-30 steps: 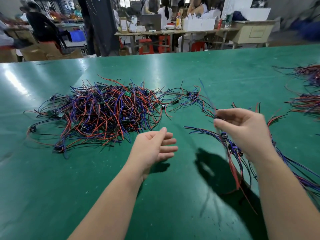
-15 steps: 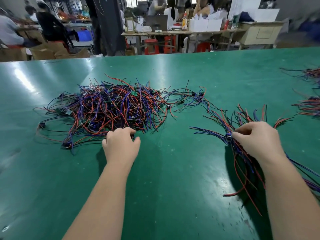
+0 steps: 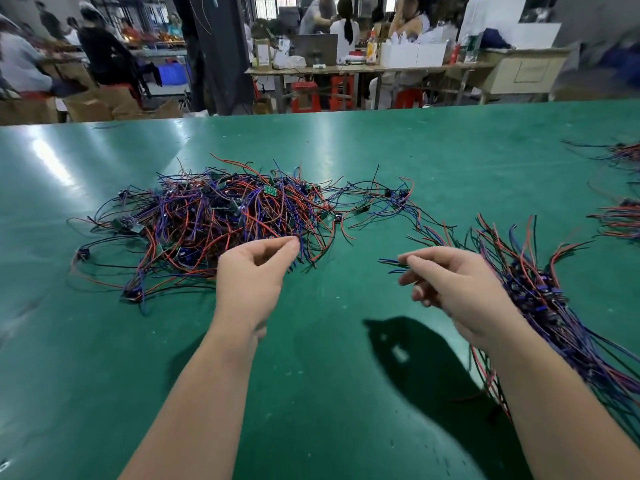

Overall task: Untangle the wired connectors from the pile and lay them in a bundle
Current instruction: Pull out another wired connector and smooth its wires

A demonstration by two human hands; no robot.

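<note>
**Lift one strand out gently**

Your right hand (image 3: 457,289) hangs loosely curled and empty, just left of the bundle (image 3: 540,296) at the near right of the table (image 3: 329,393). Your left hand (image 3: 252,271) pinches a strand (image 3: 300,254) at the near edge of the pile (image 3: 214,220). Raise it slowly and shake off any neighbours.

One glossy green worktop (image 3: 329,150) carries thin red, blue and black wired connectors (image 3: 398,195) in four lots: one tangled pile (image 3: 207,216) toward its left, one combed bundle (image 3: 540,292) toward its right, two small heaps (image 3: 623,154) (image 3: 620,220) at its right edge.
</note>
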